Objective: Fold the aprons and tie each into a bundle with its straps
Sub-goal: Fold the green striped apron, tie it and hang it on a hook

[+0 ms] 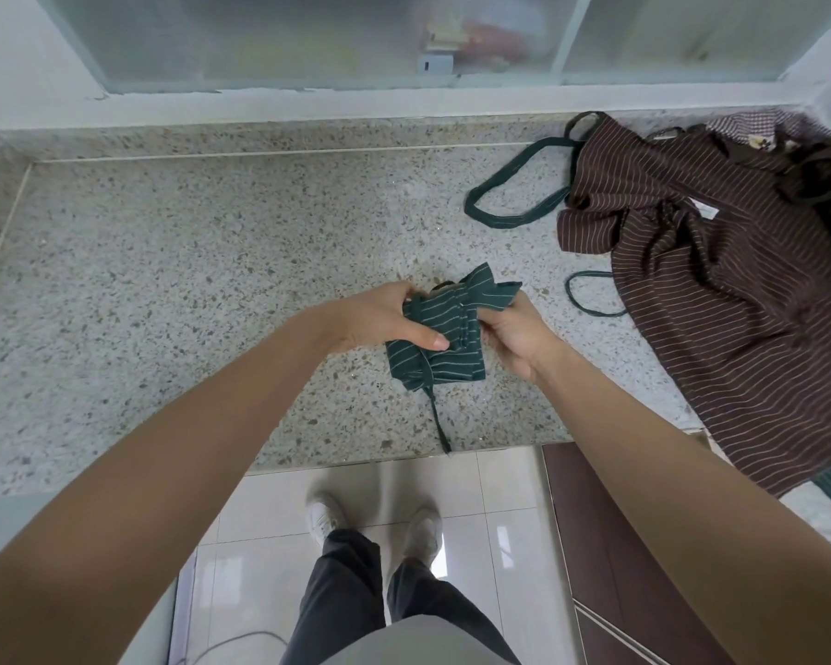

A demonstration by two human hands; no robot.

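So, the big speckled stone table [212,261] sits under a frosted window [260,36], w/ shiny white floor tiles [456,491] below. The brown striped apron [720,261] lies loose on the table's right side, not folded yet. A green loop strap [514,184] pokes out from under it. Near the front edge, the small green apron bundle [437,343] is held between both hands. Left hand [380,319] grips its left side, thumb on top. Right hand [509,328] pinches the right side. A thin strap [437,415] hangs down loose. Maybe the wrap could slip & the bundle pop open if either grip eases b4 the knot is tight.
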